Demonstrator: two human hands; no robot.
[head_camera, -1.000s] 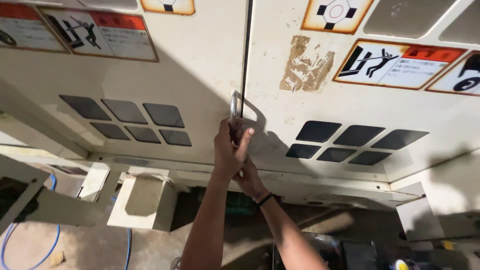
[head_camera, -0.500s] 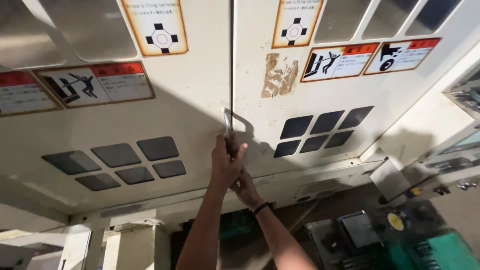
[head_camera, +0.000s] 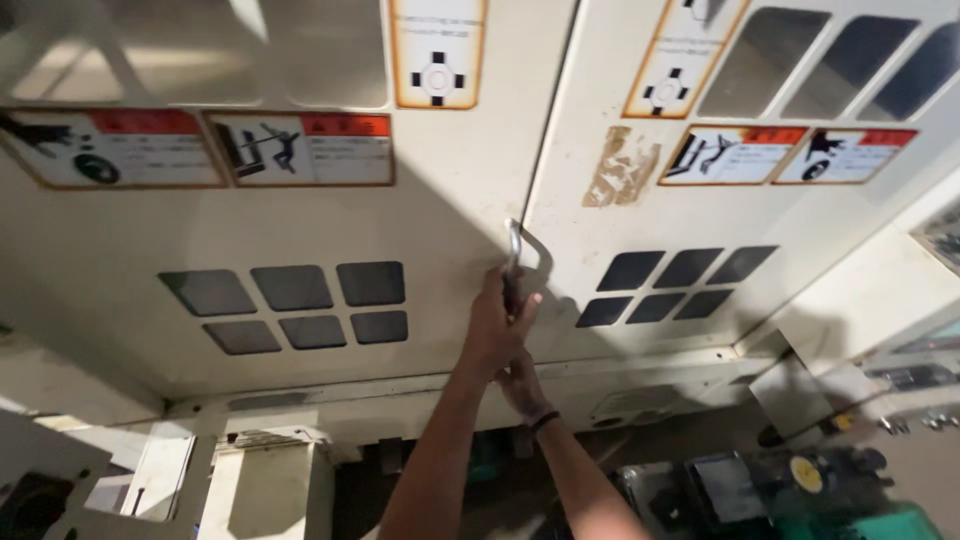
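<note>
left hand (head_camera: 497, 330) clenched on metal door handle (head_camera: 514, 262), right hand (head_camera: 522, 385) beneath it, grip unclear, cream machine doors (head_camera: 300, 220) closed

A factory or workshop, big cream metal machine doors (head_camera: 300, 230) filling the view, red warning stickers (head_camera: 300, 148) showing on them, green machine parts (head_camera: 800, 490) sitting below.
</note>
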